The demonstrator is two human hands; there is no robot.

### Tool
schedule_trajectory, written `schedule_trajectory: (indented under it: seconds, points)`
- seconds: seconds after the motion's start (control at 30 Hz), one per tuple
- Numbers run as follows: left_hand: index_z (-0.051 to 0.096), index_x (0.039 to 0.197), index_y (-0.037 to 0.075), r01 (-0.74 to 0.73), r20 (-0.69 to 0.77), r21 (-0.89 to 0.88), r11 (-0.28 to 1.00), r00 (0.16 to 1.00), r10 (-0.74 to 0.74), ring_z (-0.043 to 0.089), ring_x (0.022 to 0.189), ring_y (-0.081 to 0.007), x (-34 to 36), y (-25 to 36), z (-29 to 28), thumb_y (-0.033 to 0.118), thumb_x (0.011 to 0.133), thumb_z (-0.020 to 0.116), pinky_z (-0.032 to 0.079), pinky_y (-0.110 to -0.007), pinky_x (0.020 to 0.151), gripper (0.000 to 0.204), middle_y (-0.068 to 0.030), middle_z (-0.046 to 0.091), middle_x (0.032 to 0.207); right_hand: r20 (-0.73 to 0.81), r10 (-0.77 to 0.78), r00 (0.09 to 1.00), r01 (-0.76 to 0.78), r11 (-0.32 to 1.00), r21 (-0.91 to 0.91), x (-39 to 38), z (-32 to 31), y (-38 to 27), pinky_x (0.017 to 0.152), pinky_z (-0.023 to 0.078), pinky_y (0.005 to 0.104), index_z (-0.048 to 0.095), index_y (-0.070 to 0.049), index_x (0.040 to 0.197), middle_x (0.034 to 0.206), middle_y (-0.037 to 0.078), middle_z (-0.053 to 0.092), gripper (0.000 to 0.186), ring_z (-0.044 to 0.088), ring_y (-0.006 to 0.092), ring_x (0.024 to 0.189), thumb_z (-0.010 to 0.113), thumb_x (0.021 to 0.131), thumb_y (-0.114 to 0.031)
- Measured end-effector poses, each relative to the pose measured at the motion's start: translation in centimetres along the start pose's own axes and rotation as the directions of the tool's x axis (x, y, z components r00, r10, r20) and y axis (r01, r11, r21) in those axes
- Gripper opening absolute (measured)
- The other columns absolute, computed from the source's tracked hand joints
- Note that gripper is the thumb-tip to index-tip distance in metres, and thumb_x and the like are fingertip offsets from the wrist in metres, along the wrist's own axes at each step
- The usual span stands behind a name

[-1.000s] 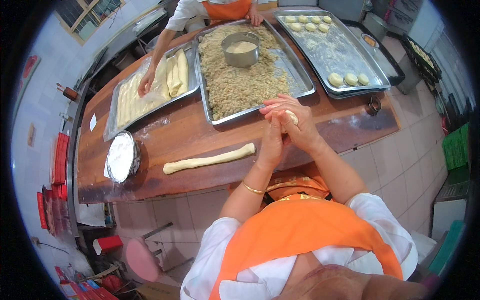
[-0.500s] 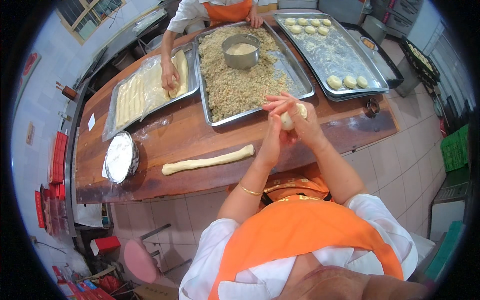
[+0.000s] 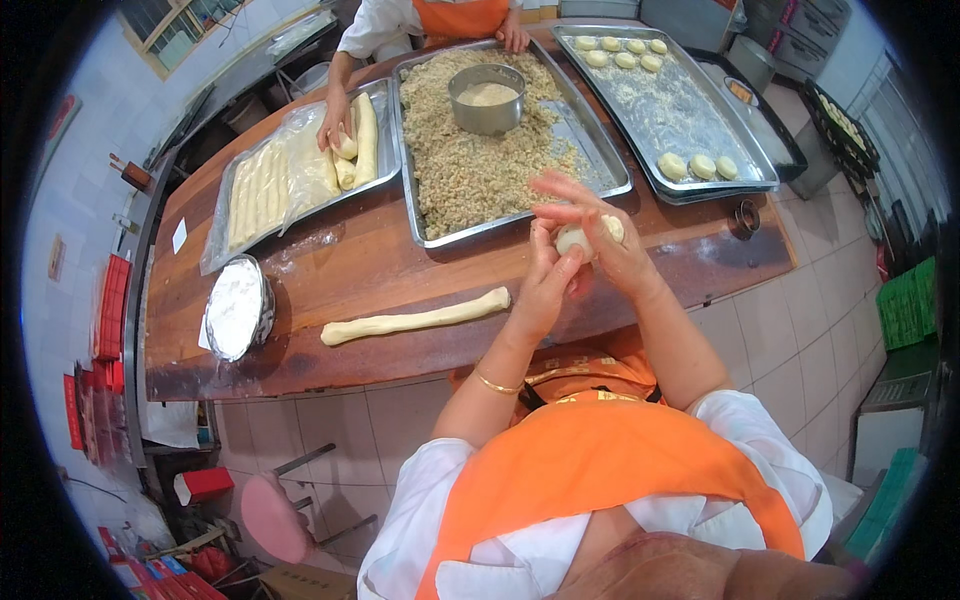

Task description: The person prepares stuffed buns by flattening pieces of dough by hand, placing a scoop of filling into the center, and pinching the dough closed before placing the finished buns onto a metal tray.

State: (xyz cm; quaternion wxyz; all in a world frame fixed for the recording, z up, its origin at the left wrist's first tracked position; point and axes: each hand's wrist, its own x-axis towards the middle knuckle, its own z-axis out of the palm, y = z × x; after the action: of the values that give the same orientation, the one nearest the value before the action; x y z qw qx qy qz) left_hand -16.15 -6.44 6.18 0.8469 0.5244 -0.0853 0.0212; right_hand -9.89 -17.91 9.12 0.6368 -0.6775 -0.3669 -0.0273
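Observation:
A pale, round dough ball (image 3: 572, 240) sits between my two hands above the table's near edge. My left hand (image 3: 545, 268) closes round it from the left, thumb against its front. My right hand (image 3: 622, 258) cups its other side, some fingers pointing up and left; a bit of dough shows beyond the thumb. Fingers cover much of the ball. On the wood to the left lies a long dough rope (image 3: 415, 318). Just beyond my hands is a metal tray (image 3: 608, 180) spread with crumbly filling (image 3: 450, 185), and a round metal container (image 3: 487, 118) of pale powder rests on it.
Far right, a floured tray (image 3: 690, 115) carries several shaped dough balls (image 3: 672, 166). A small metal ring (image 3: 746, 216) lies near the table's right corner. At left stand a bowl of white flour (image 3: 236, 308) and a tray of dough strips (image 3: 262, 195), where a co-worker's hand (image 3: 336, 122) reaches.
My fingers have shifted round the dough ball, the right ones opening upward slightly. Across the table, the co-worker's hand has lifted a little, with a dough piece beneath it.

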Motion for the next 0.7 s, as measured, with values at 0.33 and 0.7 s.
schedule_trajectory:
  seconds: [0.33,0.7]
  points:
    - [0.046,0.123,0.007,-0.021,0.025,0.048,0.999,0.999,0.020,0.045,0.059,-0.0049,0.1,0.0,0.5,0.055,0.104,0.040,0.032,-0.019,0.049,0.052,0.0019,0.052,0.080,0.135,0.045,0.990,-0.059,0.993,0.105,-0.5,-1.5,1.2,0.119,0.021,0.0513,0.074,-0.007,0.115,0.142,0.015,0.056,0.062,0.031,0.0316,0.147,0.041,0.101,-0.058]
    - [0.047,0.122,0.007,-0.128,0.009,0.144,0.981,0.992,0.128,0.043,0.060,-0.0047,-0.1,-1.1,1.3,0.052,0.104,0.039,0.032,-0.020,0.050,0.049,0.0015,0.051,0.080,0.164,-0.010,0.986,-0.005,0.996,0.095,-0.8,-2.1,1.1,0.120,0.021,0.0498,0.075,-0.006,0.111,0.134,0.017,0.062,0.065,0.038,0.0340,0.143,0.035,0.104,-0.057]
